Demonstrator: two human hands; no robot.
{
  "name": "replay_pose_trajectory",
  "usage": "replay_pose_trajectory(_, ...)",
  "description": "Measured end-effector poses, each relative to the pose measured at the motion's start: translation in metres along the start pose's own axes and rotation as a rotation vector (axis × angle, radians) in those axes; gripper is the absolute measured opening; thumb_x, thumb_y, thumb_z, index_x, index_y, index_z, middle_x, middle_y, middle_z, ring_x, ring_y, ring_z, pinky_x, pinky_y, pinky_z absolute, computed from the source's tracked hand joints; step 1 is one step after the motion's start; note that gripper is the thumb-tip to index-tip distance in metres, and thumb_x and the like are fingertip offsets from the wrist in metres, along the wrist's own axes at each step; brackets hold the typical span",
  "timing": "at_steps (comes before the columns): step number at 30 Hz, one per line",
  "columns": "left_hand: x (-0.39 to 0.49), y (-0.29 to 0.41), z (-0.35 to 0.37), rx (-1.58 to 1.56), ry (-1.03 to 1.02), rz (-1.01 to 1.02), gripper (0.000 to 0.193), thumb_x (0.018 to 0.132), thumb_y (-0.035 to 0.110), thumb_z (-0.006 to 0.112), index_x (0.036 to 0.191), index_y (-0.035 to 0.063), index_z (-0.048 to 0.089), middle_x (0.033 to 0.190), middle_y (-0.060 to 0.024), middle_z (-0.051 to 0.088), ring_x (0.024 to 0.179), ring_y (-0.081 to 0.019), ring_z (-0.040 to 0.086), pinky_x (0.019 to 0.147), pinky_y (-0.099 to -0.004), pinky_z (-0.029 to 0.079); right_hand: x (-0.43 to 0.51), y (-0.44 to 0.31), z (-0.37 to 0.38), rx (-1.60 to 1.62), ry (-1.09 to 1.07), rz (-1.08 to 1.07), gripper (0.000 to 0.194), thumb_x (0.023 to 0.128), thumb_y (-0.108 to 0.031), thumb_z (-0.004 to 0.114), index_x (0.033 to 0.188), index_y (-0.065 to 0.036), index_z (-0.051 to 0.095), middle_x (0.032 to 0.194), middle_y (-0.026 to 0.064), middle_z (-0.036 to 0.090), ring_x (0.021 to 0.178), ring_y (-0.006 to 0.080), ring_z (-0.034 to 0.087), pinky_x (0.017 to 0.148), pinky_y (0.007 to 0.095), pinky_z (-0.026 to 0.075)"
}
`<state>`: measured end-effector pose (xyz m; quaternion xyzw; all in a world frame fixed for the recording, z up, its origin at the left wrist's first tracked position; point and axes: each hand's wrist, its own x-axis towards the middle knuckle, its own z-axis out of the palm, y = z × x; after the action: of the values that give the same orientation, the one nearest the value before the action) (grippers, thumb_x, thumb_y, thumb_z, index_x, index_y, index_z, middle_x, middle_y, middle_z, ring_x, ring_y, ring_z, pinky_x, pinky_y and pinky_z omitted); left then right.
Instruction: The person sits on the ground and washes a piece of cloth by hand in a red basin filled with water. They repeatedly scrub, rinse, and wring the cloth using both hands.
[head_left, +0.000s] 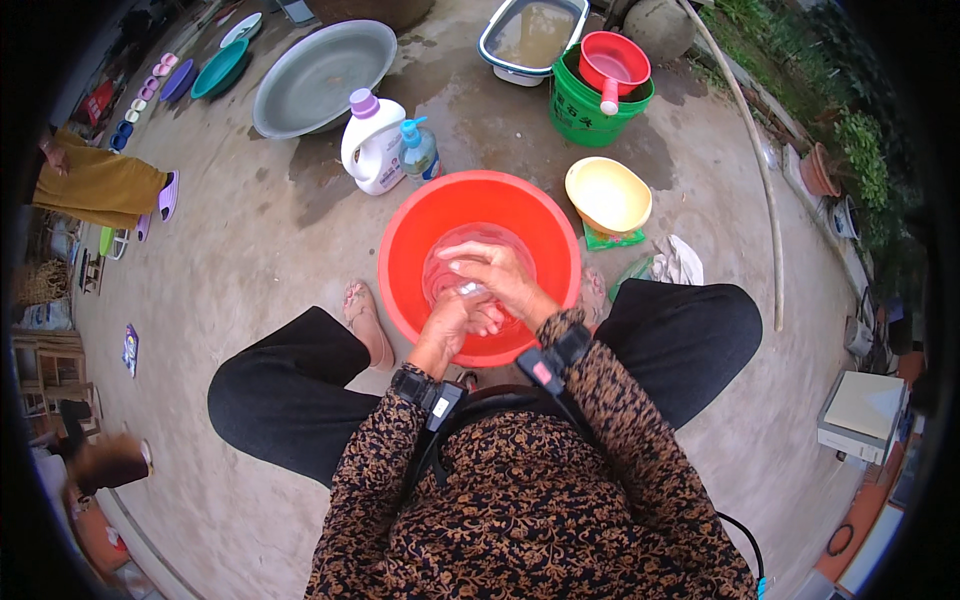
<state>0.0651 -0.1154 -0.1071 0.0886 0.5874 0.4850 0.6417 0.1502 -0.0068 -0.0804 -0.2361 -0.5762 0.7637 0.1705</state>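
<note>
An orange-red plastic basin (409, 225) stands between my feet with water (480, 238) in its bottom. Both hands are over the water inside it, close together. My left hand (450, 319) is low, its palm turned up and fingers bent. Above and to the right of it, my right hand (491, 274) arches with curved fingers. A small whitish patch, foam or some small thing, shows between the hands; which one it is cannot be told. Beyond the basin's rim are a white jug with a purple cap (382, 142) and a blue pump bottle (418, 156).
A yellow bowl (609, 196), a pale cloth (679, 261) and a green bucket (592, 116) holding a red dipper (615, 64) lie to the right. Ahead are a grey basin (322, 75) and a white tub (525, 75). A person in mustard trousers (105, 184) stands left. A pole (757, 150) lies right.
</note>
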Motion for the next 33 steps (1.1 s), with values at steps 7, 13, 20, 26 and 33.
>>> replay_pose_trajectory(7,0.007,-0.007,-0.001,-0.373,-0.212,-0.044,0.021,0.095,0.025,0.057,0.087,0.0058,0.061,0.063,0.0002,0.059,0.045,-0.0098,0.052,0.039,-0.0219,0.039,0.007,0.008,-0.010,0.504,-0.173,0.301,0.048,0.100,-0.036,0.050,0.128,0.002,0.056,0.121,0.0151,0.063,0.114,0.0217,0.060,0.100,0.0346,0.047)
replay_pose_trajectory(13,0.007,0.000,-0.015,-0.687,-0.562,-0.055,0.031,0.100,0.027,0.046,0.080,0.0051,0.056,0.055,-0.0002,0.049,0.037,-0.0108,0.040,0.032,-0.0241,0.032,-0.011,0.003,-0.004,0.624,-0.287,0.025,0.059,0.101,-0.035,0.048,0.146,0.000,0.032,0.132,0.0165,0.055,0.122,0.0231,0.054,0.104,0.0350,0.043)
replay_pose_trajectory(20,0.005,-0.005,-0.014,-0.821,-0.734,-0.145,0.030,0.100,0.028,0.046,0.083,0.0041,0.052,0.051,-0.0002,0.044,0.034,-0.0112,0.036,0.030,-0.0254,0.030,-0.016,-0.001,0.006,0.615,-0.199,0.155,0.054,0.096,-0.046,0.053,0.124,0.001,0.052,0.107,0.0145,0.065,0.100,0.0222,0.064,0.087,0.0323,0.053)
replay_pose_trajectory(26,0.007,-0.003,-0.008,-0.511,-0.447,-0.161,0.022,0.097,0.025,0.054,0.084,0.0071,0.053,0.053,0.0012,0.047,0.034,-0.0094,0.040,0.030,-0.0214,0.029,-0.011,0.014,0.003,0.576,0.102,0.246,0.051,0.101,-0.042,0.043,0.103,0.004,0.063,0.090,0.0145,0.069,0.088,0.0229,0.067,0.079,0.0338,0.056)
replay_pose_trajectory(33,0.010,-0.012,0.009,-0.257,0.019,0.079,0.019,0.097,0.026,0.055,0.095,0.0072,0.061,0.059,0.0005,0.055,0.037,-0.0063,0.043,0.030,-0.0186,0.029,-0.016,0.030,0.013,0.252,0.426,0.161,0.041,0.099,-0.036,0.047,0.110,0.001,0.061,0.089,0.0116,0.067,0.076,0.0194,0.064,0.071,0.0302,0.051)
